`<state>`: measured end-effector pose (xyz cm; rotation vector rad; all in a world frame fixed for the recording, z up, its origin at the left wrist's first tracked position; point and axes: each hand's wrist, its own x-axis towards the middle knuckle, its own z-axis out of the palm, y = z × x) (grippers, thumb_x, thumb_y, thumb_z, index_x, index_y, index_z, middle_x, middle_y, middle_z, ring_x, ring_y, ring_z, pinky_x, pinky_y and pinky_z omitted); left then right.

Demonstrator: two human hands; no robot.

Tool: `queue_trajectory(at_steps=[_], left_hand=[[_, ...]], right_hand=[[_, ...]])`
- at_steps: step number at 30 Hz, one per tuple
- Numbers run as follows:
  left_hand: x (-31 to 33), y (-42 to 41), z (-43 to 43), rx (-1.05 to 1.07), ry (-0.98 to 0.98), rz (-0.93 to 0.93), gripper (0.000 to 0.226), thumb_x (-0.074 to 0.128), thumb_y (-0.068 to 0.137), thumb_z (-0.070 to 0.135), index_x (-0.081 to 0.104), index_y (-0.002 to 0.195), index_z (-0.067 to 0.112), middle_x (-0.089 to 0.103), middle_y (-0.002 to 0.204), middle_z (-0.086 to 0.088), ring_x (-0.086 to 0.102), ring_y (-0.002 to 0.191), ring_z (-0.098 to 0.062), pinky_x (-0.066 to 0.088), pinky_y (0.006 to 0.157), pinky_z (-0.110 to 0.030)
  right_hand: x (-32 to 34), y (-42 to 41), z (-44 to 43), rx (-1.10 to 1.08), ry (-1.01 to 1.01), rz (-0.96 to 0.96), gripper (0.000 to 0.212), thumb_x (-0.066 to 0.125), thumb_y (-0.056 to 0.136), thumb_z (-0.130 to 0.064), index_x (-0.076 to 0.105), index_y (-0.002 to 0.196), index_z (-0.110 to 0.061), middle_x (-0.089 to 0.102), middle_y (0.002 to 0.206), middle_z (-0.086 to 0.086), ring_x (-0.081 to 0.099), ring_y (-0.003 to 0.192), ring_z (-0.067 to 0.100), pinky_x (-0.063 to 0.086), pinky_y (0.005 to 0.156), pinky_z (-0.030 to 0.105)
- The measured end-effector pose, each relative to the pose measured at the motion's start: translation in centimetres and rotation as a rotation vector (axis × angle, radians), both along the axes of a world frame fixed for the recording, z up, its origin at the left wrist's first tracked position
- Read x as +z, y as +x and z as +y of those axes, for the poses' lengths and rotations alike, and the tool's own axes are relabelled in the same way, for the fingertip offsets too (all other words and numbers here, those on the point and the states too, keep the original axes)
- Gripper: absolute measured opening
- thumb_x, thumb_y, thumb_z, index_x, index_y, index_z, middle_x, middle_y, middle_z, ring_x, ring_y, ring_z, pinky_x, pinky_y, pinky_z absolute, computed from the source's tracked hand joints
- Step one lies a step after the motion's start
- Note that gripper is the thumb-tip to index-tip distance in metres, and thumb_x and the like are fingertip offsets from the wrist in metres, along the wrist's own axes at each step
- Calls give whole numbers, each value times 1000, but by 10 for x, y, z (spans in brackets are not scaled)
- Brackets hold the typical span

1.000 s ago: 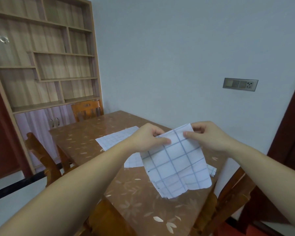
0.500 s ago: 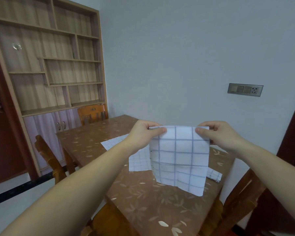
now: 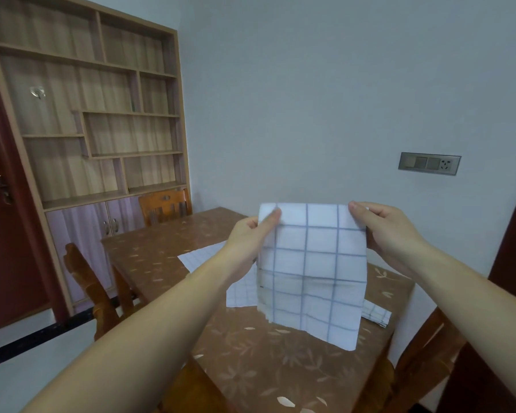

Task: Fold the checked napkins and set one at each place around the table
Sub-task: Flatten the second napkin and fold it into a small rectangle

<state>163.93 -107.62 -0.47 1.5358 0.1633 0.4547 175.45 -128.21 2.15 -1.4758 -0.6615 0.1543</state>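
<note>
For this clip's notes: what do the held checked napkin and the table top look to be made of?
The held napkin looks like thin matte cloth, probably woven cotton: it hangs limp with soft creases, though paper is not ruled out. The table top is a glossy brown leaf-print surface with pale glare, likely laminate or a plastic cover; which one is unclear.

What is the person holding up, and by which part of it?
A checked napkin, hanging above the table. The left hand pinches its top left corner, and the right hand pinches its top right corner.
</note>
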Motion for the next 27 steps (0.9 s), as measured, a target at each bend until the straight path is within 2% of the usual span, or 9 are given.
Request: queue_trajectory(at_steps=[3,7,10,12,16,19,23,25,27], left_hand=[[-10,1,-5,-73,66,15,23,70,87,22,72,104,6,75,106,-7,71,99,-23,56,89,-39],[-12,8,-10,-9,40,-4,12,68,89,19,74,94,9,77,95,-4,73,89,-18,58,82,-33],[-9,9,-13,18,-10,-25,11,67,90,20,73,93,11,77,95,-4,73,88,-19,59,79,-33],[-7,10,-12,26,-73,-29,11,65,92,21,72,94,12,76,96,-4,73,87,-18,59,77,-33],[-12,10,-4,-97,-236,52,31,59,95,31,68,113,8,73,110,-8,70,102,-25,54,90,-42],[-25,9,2,-212,-197,101,33,61,93,26,66,118,6,71,116,-10,68,108,-27,51,94,-44],[-39,15,2,-122,-110,182,21,70,86,12,71,106,4,75,103,-8,72,94,-23,58,78,-36],[-43,18,3,-42,-124,206,19,72,85,11,71,102,3,76,98,-9,74,85,-21,57,66,-30],[-47,19,3,31,-142,225,25,73,85,13,68,106,1,75,98,-10,73,84,-22,57,65,-29]], right_hand=[[2,4,0,-68,51,27,27,60,94,-25,70,95,0,69,89,14,66,75,23,56,68,28],[-2,7,-9,-5,-31,64,30,63,90,-31,71,98,-4,75,93,10,71,83,24,57,78,36],[-17,5,-18,195,-278,121,31,68,84,-26,69,108,-7,75,106,7,71,97,24,57,81,36],[-28,7,-20,246,-394,121,35,74,81,-16,67,113,-2,73,111,11,69,104,29,54,91,43],[-33,9,-20,163,-298,164,21,63,89,-6,70,108,-1,74,106,13,69,103,31,53,94,44],[-35,13,-20,129,-263,190,21,64,89,-11,71,108,-6,74,106,11,70,100,29,53,93,43],[-43,14,-17,24,-240,207,25,65,89,-11,63,114,-13,75,99,8,73,85,23,58,69,33],[-53,17,-14,-69,-258,195,38,70,86,-14,55,120,-22,73,100,8,72,87,24,58,77,38],[-62,19,-12,-135,-259,187,52,77,80,-22,52,126,-30,72,104,10,70,95,27,55,90,46]])
